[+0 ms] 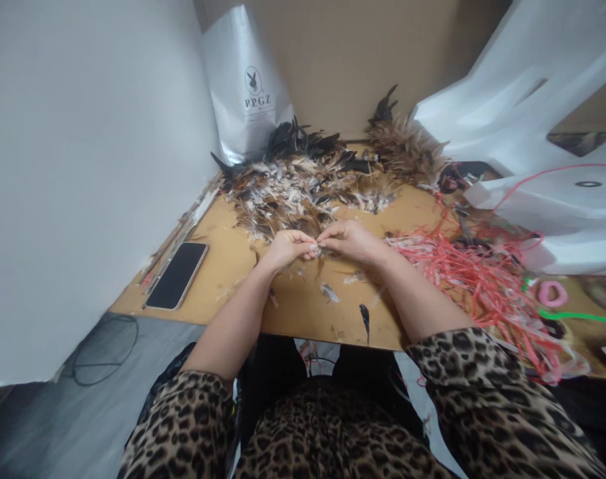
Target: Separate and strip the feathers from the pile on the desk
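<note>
Mottled brown, cream and black feathers (283, 189) lie in a broad, loose heap on a flat tan table (223, 233), just beyond the person's hands. The bare left hand (287, 249) and the bare right hand (353, 241) meet at the heap's near side, thumb and forefinger of each pinched together; what sits between those tips is too small and blurred for me to tell.

Judging by how things lie, much handling is left: the heap is large and jumbled, and I can make out no plainly finished piece. A bushy brown-and-black feather cluster (410, 150) sits toward the back right, perhaps a portion already dealt with, though I can't be sure.

Nearer the front edge, between the forearms, stray bits dot the tabletop, among them a slim black feather (365, 319). Open room is best at front left, between the heap and a flat, dark-screened phone (177, 275) near a tall white panel (93, 166). Rightward it is tight: tangled coral-red plastic strips (462, 273) spread beside the right forearm, with white plastic-looking sheeting (502, 100) rising beyond. A shiny silver-white bag (247, 100) limits the back.
</note>
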